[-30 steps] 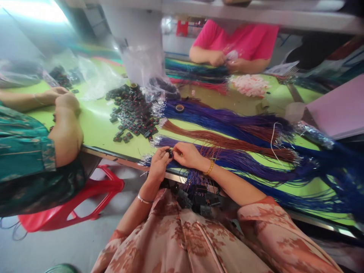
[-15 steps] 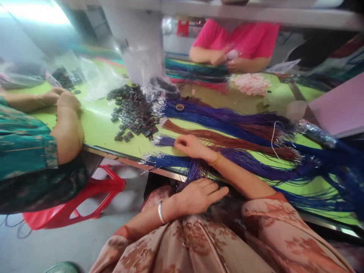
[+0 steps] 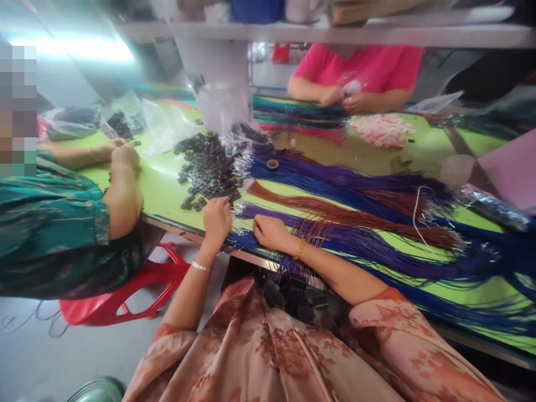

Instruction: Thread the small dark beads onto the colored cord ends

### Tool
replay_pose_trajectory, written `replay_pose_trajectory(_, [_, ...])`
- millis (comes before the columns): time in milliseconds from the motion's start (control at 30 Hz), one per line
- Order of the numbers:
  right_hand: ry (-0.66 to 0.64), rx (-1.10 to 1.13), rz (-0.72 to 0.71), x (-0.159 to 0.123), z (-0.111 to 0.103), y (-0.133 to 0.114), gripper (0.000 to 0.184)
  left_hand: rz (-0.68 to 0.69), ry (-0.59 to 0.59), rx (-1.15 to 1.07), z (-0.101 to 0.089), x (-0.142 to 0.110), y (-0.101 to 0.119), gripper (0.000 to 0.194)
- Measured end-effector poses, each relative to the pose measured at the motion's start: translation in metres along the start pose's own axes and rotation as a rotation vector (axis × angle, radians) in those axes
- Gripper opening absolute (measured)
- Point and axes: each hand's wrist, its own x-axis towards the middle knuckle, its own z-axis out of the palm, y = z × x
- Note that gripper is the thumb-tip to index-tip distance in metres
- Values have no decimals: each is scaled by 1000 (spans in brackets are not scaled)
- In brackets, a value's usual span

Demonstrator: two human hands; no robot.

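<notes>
My left hand [image 3: 218, 221] is at the lower right edge of a pile of black plastic connector housings [image 3: 207, 167], fingers drawn together; what they hold, if anything, is hidden. My right hand [image 3: 274, 233] lies over the near wire bundles, between the purple wires [image 3: 352, 234] and the blue wires [image 3: 245, 240], close to their silvery ends. Its fingers are curled closed, and I cannot see what is in them. Below, wires with black housings [image 3: 293, 296] hang over the table edge onto my lap.
A brown wire bundle [image 3: 318, 209] and a tape roll [image 3: 272, 164] lie farther back on the green table. At left, a co-worker's arm [image 3: 125, 184] rests on the table, with a red stool [image 3: 167, 279] below. Another person in pink [image 3: 355, 72] works opposite, near pale pink pieces [image 3: 383, 130].
My left hand has gone from my lap up and left to the housings, uncovering the black pieces on my lap. My right hand has shifted slightly towards the near blue wires. The view has tilted.
</notes>
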Motion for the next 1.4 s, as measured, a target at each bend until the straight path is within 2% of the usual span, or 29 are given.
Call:
replay_pose_trajectory(67, [19, 37, 9, -1, 2, 0, 16, -52, -23, 133, 0, 25, -24, 26])
replay_pose_trajectory(167, [69, 156, -15, 1, 4, 1, 9, -38, -82, 209, 4, 42, -42, 23])
replay_pose_trajectory(300, [153, 352, -75, 4, 2, 2, 5, -35, -179, 169, 3, 43, -46, 17])
replay_pose_trajectory(400, [182, 503, -75, 8, 0, 0, 5, -78, -225, 81, -1, 41, -48, 25])
replay_pose_trajectory(533, [159, 682, -62, 17, 3, -4, 6, -65, -294, 47, -5, 43, -55, 32])
replay_pose_trajectory(767, [168, 754, -25, 17, 11, -7, 8, -134, -198, 24, -13, 38, -64, 16])
replay_pose_trajectory(867, [180, 767, -35, 12, 13, -6, 9, -227, -137, -106, -21, 33, -59, 19])
replay_pose_trajectory(933, [182, 787, -23, 11, 13, -6, 9, -263, -94, -294, -28, 28, -50, 23])
replay_pose_trajectory(1033, [177, 803, 11, 10, 11, -6, 10, -288, -23, -642, -35, 16, -29, 19])
replay_pose_trajectory(1133, [186, 785, 23, 9, 7, -8, 11, -325, 15, -854, -33, -2, -5, 21])
replay_pose_trajectory(1300, [236, 759, -10, 5, -1, -9, 13, -464, -123, -1070, -15, -29, 16, 39])
replay_pose_trajectory(1400, [263, 755, -12, 2, -5, -7, 14, -590, -226, -1191, -5, -35, 16, 35])
